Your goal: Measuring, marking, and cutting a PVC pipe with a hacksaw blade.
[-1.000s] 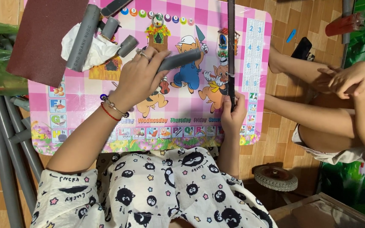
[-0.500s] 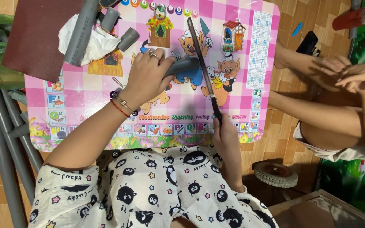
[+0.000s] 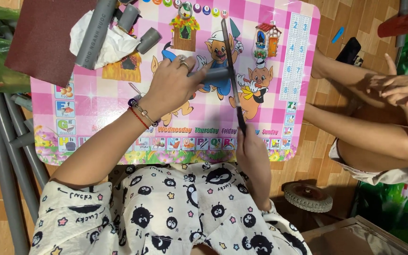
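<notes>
Left hand (image 3: pixel 173 85) pins a grey pipe (image 3: pixel 213 74); right hand (image 3: pixel 251 146) grips a saw blade (image 3: pixel 231 71) across it.
Pink cartoon desk (image 3: pixel 95 108) on wood-tile floor (image 3: pixel 317 165); three loose pipe pieces (image 3: pixel 95 33) lie on it.

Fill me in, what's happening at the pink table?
A person's left hand pins a short grey pipe flat on the pink cartoon table. Their right hand holds a saw blade laid across the pipe near its free end. More pipe pieces lie top left. Another person sits to the right.
</notes>
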